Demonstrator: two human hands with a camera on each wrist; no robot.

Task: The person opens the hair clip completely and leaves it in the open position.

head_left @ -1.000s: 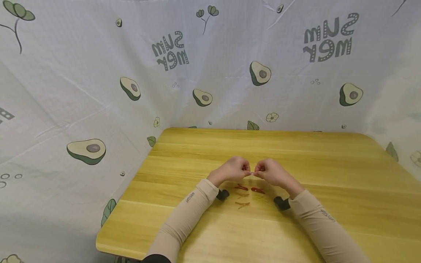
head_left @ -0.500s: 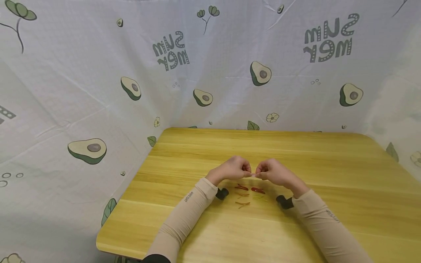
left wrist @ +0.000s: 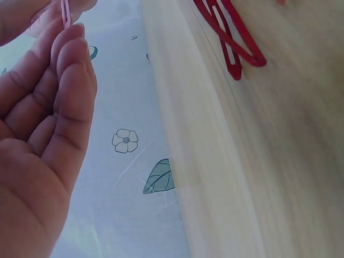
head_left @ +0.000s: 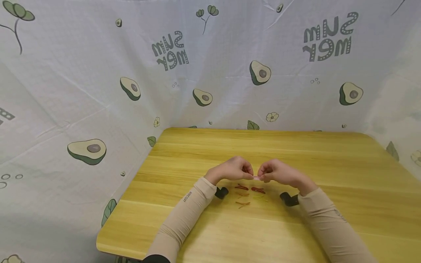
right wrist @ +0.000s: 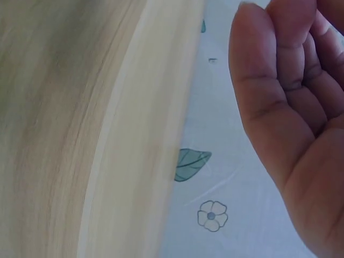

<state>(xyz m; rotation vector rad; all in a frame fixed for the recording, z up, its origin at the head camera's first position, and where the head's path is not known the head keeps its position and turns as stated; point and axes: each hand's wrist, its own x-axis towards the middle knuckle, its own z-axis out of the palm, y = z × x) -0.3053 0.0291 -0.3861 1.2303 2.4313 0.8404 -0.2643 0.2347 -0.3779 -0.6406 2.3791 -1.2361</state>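
Between my two hands is a pink snap hair clip (head_left: 256, 178), held above the table. My left hand (head_left: 233, 168) pinches one end with thumb and fingertips, and my right hand (head_left: 279, 172) pinches the other. In the left wrist view the slim pink clip (left wrist: 65, 13) shows at the top, at the fingertips. Just below the hands lie a red hair clip (head_left: 241, 187) with its leaves sprung apart and another red clip (head_left: 258, 190). In the right wrist view the right fingertips are cut off by the top edge, so the clip is hidden there.
Nearer the person lie an orange clip (head_left: 242, 194), a second orange clip (head_left: 242, 203) and a pale yellow clip (head_left: 261, 197). They rest on a wood-grain table (head_left: 197, 146). A white printed curtain (head_left: 227, 47) hangs behind and at the sides.
The right hand has shifted a little to the right and nearer, and the gap between the hands has widened, showing more of the pink clip. The clips on the table have stayed put.
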